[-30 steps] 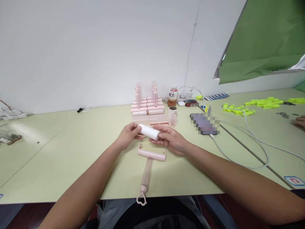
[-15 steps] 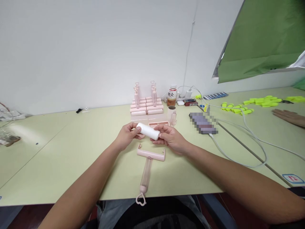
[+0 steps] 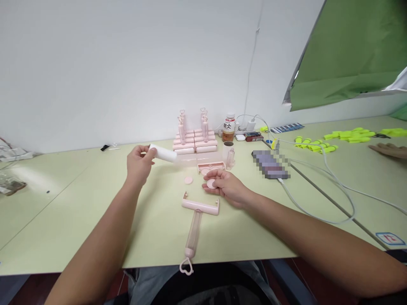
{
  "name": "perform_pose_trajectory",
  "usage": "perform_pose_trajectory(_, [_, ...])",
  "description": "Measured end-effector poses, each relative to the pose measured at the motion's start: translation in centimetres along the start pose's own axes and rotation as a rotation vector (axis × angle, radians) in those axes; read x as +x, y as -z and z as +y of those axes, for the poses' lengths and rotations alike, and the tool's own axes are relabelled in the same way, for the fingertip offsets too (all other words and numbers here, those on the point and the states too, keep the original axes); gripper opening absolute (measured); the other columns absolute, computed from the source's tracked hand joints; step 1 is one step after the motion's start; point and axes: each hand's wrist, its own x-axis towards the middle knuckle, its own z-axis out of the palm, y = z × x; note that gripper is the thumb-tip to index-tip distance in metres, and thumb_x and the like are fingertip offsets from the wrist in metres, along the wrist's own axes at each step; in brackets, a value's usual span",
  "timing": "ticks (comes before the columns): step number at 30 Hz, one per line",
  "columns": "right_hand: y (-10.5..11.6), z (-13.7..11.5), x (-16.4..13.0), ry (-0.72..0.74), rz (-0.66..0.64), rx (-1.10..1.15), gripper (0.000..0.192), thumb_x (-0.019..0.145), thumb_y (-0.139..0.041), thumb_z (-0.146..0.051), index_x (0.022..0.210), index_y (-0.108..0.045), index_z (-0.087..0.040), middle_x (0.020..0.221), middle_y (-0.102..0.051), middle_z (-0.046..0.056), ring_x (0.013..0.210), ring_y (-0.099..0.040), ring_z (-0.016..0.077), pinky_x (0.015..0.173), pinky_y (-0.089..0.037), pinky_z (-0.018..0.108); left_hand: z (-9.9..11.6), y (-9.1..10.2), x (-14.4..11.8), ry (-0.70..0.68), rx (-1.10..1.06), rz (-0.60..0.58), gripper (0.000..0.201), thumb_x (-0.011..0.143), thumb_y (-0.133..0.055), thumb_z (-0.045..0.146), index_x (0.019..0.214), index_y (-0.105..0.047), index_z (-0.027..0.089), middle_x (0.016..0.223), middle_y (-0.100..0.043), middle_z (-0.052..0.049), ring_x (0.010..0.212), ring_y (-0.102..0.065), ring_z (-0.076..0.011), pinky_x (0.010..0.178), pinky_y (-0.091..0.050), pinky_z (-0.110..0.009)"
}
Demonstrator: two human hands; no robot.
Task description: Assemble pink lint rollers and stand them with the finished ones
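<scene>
My left hand pinches a white sticky-paper roll by its left end, raised over the table and tilted down to the right. In my right hand a round pink end cap is held between thumb and fingers. Another pink end cap lies flat on the table between the hands. Below them rests a pink lint roller handle with a clear grip and a heart-shaped loop at the table's front edge. Behind my right hand sits a pink roller cover, partly hidden.
Stacked pink lint rollers stand by the wall. Near them are a cardboard-cored roll, a clear pink handle and a drink bottle. A cabled phone, yellow-green pieces and another person's hand are on the right.
My hands have moved apart. The white roll has gone left and up with my left hand. My right hand let go of the roll and now shows an end cap.
</scene>
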Motion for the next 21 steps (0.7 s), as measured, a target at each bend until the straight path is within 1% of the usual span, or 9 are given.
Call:
perform_pose_trajectory(2, [0.1, 0.3, 0.1, -0.014, -0.013, -0.053, 0.026, 0.067, -0.059, 0.002, 0.085, -0.061, -0.017, 0.098, -0.063, 0.004, 0.082, -0.072, 0.0156, 0.080, -0.063, 0.034, -0.3, 0.3, 1.5, -0.025, 0.217, 0.015, 0.024, 0.073, -0.063, 0.042, 0.078, -0.054, 0.020, 0.074, -0.058, 0.000, 0.062, -0.056, -0.0145, 0.058, -0.048, -0.028])
perform_pose_trajectory(5, [0.1, 0.4, 0.0, -0.049, -0.030, -0.100, 0.024, 0.067, -0.061, 0.000, 0.085, -0.062, -0.016, 0.098, -0.063, 0.004, 0.082, -0.071, 0.0151, 0.080, -0.062, 0.033, -0.7, -0.5, 3.1, -0.079, 0.499, -0.062, 0.019, 0.076, -0.060, 0.038, 0.074, -0.054, 0.021, 0.078, -0.062, -0.003, 0.064, -0.056, -0.0170, 0.060, -0.044, -0.030])
perform_pose_trajectory(8, [0.1, 0.1, -0.1, -0.060, -0.022, -0.099, 0.022, 0.067, -0.061, -0.002, 0.084, -0.062, -0.017, 0.099, -0.062, 0.004, 0.086, -0.070, 0.0156, 0.082, -0.061, 0.033, -1.2, -2.0, 4.1, -0.117, 0.669, -0.172, 0.016, 0.076, -0.058, 0.036, 0.073, -0.055, 0.021, 0.090, -0.065, -0.007, 0.074, -0.059, -0.0218, 0.063, -0.042, -0.032])
perform_pose_trajectory(11, [0.2, -0.2, -0.1, -0.062, -0.018, -0.068, 0.020, 0.068, -0.061, -0.003, 0.081, -0.062, -0.017, 0.097, -0.063, 0.004, 0.089, -0.068, 0.0158, 0.085, -0.059, 0.035, -1.7, -3.0, 4.7, -0.144, 0.765, -0.263, 0.014, 0.078, -0.057, 0.034, 0.082, -0.059, 0.020, 0.106, -0.064, -0.010, 0.088, -0.061, -0.0265, 0.070, -0.044, -0.035])
perform_pose_trajectory(13, [0.3, -0.3, -0.1, -0.060, -0.030, -0.029, 0.019, 0.068, -0.061, -0.004, 0.081, -0.062, -0.018, 0.094, -0.063, 0.003, 0.090, -0.068, 0.0155, 0.086, -0.058, 0.034, -1.8, -3.3, 4.4, -0.167, 0.797, -0.268, 0.020, 0.079, -0.057, 0.034, 0.094, -0.061, 0.019, 0.117, -0.060, -0.012, 0.098, -0.060, -0.0291, 0.078, -0.046, -0.037])
perform_pose_trajectory(14, [0.3, -0.3, 0.0, -0.056, -0.035, -0.002, 0.018, 0.069, -0.061, -0.004, 0.081, -0.062, -0.018, 0.094, -0.063, 0.003, 0.089, -0.069, 0.0153, 0.087, -0.058, 0.034, -1.7, -3.3, 4.0, -0.194, 0.809, -0.240, 0.025, 0.080, -0.057, 0.034, 0.100, -0.061, 0.019, 0.120, -0.058, -0.014, 0.104, -0.058, -0.0306, 0.083, -0.045, -0.038])
perform_pose_trajectory(17, [0.3, -0.4, 0.1, -0.046, -0.041, 0.095, 0.016, 0.074, -0.063, -0.009, 0.087, -0.061, -0.018, 0.099, -0.066, 0.005, 0.087, -0.070, 0.0162, 0.085, -0.058, 0.035, -0.5, -3.5, 1.0, -0.370, 0.803, -0.163, 0.029, 0.086, -0.052, 0.033, 0.109, -0.060, 0.017, 0.123, -0.054, -0.016, 0.115, -0.053, -0.0337, 0.095, -0.041, -0.044])
perform_pose_trajectory(18, [0.2, -0.4, 0.1, -0.043, -0.044, 0.128, 0.015, 0.076, -0.063, -0.012, 0.090, -0.061, -0.018, 0.100, -0.066, 0.006, 0.087, -0.070, 0.0169, 0.084, -0.058, 0.035, 0.2, -3.7, -0.4, -0.447, 0.761, -0.224, 0.027, 0.088, -0.050, 0.032, 0.108, -0.061, 0.017, 0.120, -0.056, -0.015, 0.114, -0.053, -0.0326, 0.096, -0.041, -0.044])
perform_pose_trajectory(21, [0.1, -0.5, 0.0, -0.035, -0.119, 0.221, 0.013, 0.086, -0.060, -0.023, 0.098, -0.059, -0.019, 0.100, -0.069, 0.008, 0.086, -0.070, 0.0176, 0.079, -0.058, 0.034, 2.4, -4.6, -5.1, -0.577, 0.546, -0.758, 0.023, 0.089, -0.054, 0.038, 0.099, -0.065, 0.021, 0.103, -0.063, -0.008, 0.097, -0.060, -0.0243, 0.086, -0.047, -0.036])
